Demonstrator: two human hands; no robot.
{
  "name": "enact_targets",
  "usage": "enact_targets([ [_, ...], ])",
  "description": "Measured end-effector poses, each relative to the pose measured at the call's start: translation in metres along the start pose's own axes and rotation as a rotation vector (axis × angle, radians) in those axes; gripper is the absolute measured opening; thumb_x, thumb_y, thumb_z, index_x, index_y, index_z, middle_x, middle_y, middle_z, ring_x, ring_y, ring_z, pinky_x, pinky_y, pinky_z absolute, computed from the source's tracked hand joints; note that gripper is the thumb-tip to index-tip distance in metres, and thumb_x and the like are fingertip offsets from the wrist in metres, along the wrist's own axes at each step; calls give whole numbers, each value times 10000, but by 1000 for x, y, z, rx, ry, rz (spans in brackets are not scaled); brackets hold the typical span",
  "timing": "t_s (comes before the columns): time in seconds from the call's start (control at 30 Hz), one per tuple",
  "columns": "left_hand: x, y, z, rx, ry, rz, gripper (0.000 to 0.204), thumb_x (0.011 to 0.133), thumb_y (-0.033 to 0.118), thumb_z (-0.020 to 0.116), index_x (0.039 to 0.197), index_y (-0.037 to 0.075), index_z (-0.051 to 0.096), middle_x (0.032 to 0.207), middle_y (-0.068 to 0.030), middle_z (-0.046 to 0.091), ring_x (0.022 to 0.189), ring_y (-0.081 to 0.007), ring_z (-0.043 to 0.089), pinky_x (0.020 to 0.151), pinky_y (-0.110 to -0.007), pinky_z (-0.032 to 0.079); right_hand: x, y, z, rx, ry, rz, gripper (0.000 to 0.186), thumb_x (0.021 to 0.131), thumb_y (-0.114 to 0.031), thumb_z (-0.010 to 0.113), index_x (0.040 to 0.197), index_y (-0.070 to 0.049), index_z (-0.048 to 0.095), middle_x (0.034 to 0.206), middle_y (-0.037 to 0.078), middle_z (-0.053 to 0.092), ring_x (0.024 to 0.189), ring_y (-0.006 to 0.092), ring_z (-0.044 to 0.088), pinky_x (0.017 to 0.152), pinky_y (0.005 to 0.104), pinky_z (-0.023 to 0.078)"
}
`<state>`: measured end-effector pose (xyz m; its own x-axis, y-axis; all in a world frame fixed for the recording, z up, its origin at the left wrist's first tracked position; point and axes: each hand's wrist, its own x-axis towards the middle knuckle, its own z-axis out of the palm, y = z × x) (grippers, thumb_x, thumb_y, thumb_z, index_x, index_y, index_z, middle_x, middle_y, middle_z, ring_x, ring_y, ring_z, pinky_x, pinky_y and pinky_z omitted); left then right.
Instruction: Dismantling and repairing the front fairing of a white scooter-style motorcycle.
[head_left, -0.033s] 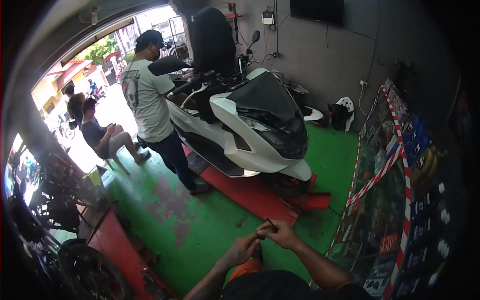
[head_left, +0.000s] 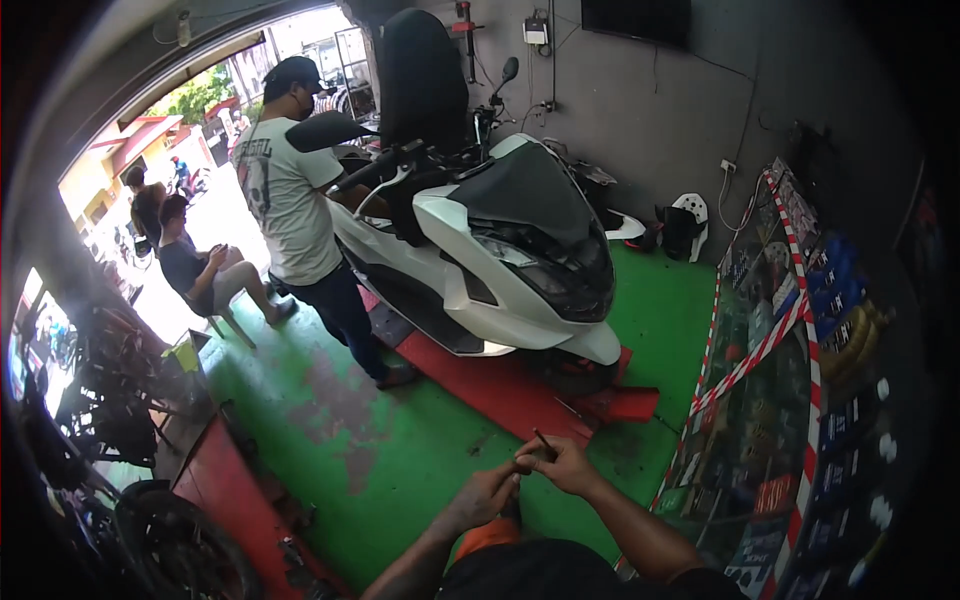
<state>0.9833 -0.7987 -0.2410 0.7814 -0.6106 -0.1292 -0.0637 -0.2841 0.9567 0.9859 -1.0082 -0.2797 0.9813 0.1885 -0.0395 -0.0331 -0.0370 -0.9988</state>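
Note:
At the bottom centre, my right hand [head_left: 555, 465] is closed around a thin dark rod-like object [head_left: 542, 437], its tip sticking up above the fingers. My left hand [head_left: 490, 492] meets it at the fingertips, closed, with whatever it grips too small to make out. Both hands are over the green floor [head_left: 390, 460], with my dark clothing and something orange below them.
A white scooter [head_left: 465, 300] stands on a red lift [head_left: 450, 395], a person [head_left: 290, 220] beside it. A seated person [head_left: 200, 265] is by the doorway. A taped glass display case [head_left: 750, 420] lines the right; motorcycle parts [head_left: 160, 530] are at lower left.
The standing person's upper body has shifted very slightly to the left. My hands look almost the same, still together around the small dark object.

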Motion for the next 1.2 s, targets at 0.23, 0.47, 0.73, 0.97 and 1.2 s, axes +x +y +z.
enact_targets([
  [0.23,161,40,-22,145,-55,1,249,1023,121,488,1232,14,572,814,-112,648,724,-215,644,684,-348,525,103,-25,-113,-12,79,-154,156,867,-191,793,925,-60,731,836,-32,599,652,46,438,593,231,349],
  [0.47,269,74,-28,267,351,54,337,971,42,525,1307,36,555,860,-170,672,827,-304,699,748,-399,544,236,-28,-200,-51,-23,-292,132,883,-163,768,926,-48,719,813,-39,611,649,36,424,584,226,346],
  [0.73,337,91,-105,614,957,-23,398,962,55,554,1350,124,607,863,-178,670,788,-305,684,718,-394,538,352,-93,-260,-114,-290,-220,183,933,-168,680,1039,-20,667,763,-20,603,673,39,493,602,234,403],
  [0.97,385,121,-167,921,983,-120,336,965,61,565,1292,84,637,850,-205,636,759,-376,642,683,-458,495,463,-136,-206,-72,-440,-353,409,906,-177,703,1263,3,616,750,25,631,685,89,568,661,279,481],
  [1.2,392,120,-178,941,942,-173,340,957,59,573,1291,73,635,890,-200,667,791,-369,666,701,-450,517,474,-141,-192,-305,-367,-365,421,881,-188,678,1272,-38,634,956,214,720,866,344,716,791,413,542],
])
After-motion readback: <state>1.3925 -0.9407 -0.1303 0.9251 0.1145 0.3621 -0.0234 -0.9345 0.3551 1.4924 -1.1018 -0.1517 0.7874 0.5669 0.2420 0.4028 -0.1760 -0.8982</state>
